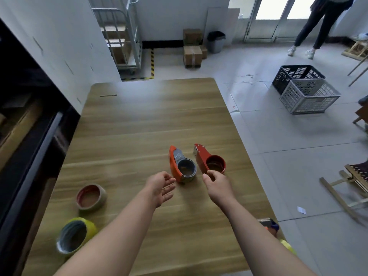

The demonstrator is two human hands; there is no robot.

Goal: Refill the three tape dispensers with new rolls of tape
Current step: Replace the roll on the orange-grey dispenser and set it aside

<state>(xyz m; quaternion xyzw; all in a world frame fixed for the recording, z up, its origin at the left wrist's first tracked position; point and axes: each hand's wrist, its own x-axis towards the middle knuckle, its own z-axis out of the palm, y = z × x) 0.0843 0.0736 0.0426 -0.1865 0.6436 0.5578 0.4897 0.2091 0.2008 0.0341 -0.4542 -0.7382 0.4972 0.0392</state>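
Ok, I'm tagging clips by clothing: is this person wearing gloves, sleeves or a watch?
No. The left hand and right hand are ungloved, and both forearms are uncovered down to the frame edge: no sleeves, watch or bracelet in view. Rings cannot be made out.

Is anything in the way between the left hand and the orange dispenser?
Nothing visible. The left hand hovers open right beside the orange dispenser, with only a sliver of bare table between them.
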